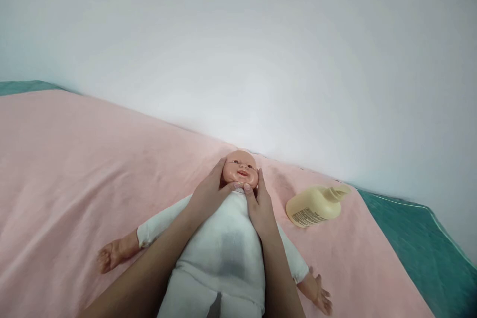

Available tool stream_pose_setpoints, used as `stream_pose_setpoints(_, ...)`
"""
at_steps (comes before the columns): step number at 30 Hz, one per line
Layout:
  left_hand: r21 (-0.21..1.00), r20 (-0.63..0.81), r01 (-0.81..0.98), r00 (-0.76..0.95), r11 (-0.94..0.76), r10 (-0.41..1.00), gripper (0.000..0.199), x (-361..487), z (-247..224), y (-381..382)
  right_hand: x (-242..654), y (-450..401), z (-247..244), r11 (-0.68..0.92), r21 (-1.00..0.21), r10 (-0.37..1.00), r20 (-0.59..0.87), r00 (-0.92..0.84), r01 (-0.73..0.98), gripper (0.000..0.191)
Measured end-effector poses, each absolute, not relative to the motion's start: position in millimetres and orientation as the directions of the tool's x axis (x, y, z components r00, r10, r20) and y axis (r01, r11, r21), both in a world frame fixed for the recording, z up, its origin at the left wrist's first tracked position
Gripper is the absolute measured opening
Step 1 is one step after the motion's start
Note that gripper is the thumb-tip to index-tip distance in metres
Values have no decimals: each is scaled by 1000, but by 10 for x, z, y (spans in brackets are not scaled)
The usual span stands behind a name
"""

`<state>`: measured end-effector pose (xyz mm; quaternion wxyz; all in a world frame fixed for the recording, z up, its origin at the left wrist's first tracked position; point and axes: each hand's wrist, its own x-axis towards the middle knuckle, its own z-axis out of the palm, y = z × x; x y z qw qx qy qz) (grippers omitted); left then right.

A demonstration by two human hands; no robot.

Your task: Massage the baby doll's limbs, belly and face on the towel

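A baby doll (214, 226) with a white cloth body lies on its back, its head toward the wall and its arms spread out. My left hand (209, 194) cups the left side of its head and neck, thumb at the chin. On the other side, my right hand (262, 204) is curved round the cheek and neck, its thumb also under the chin. Both thumbs nearly meet at the doll's throat. My forearms lie over the doll's arms and partly cover them. A grey patch shows on the doll's belly.
A pale yellow pump bottle (313, 204) stands tilted in view to the right of the doll. Beneath everything is a pink blanket (93, 159), wrinkled at left. Green fabric (417, 238) shows past its edges. A white wall (238, 49) rises just behind the doll's head.
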<state>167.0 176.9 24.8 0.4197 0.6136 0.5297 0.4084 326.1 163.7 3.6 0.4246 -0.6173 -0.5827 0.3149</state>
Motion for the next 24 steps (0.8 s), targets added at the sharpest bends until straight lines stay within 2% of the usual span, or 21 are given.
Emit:
stream_pose_setpoints(4, 940, 61, 327, 122, -98, 991, 65, 1658, 288, 1732, 3271, 1639, 17, 68, -888, 983, 137, 119, 455, 88)
stream_pose_setpoints(11, 925, 58, 368, 107, -94, 993, 66, 1676, 100, 1825, 3292, 1672, -40, 75, -910, 978, 147, 150, 407, 83)
stream_pose_setpoints(19, 949, 57, 306, 86, -81, 995, 62, 1659, 122, 1828, 3307, 1699, -64, 69, -922, 972, 149, 184, 381, 80)
stream_pose_setpoints(24, 948, 28, 312, 102, -58, 994, 73, 1655, 138, 1826, 3263, 1634, 48, 25, -926, 981, 95, 167, 376, 87)
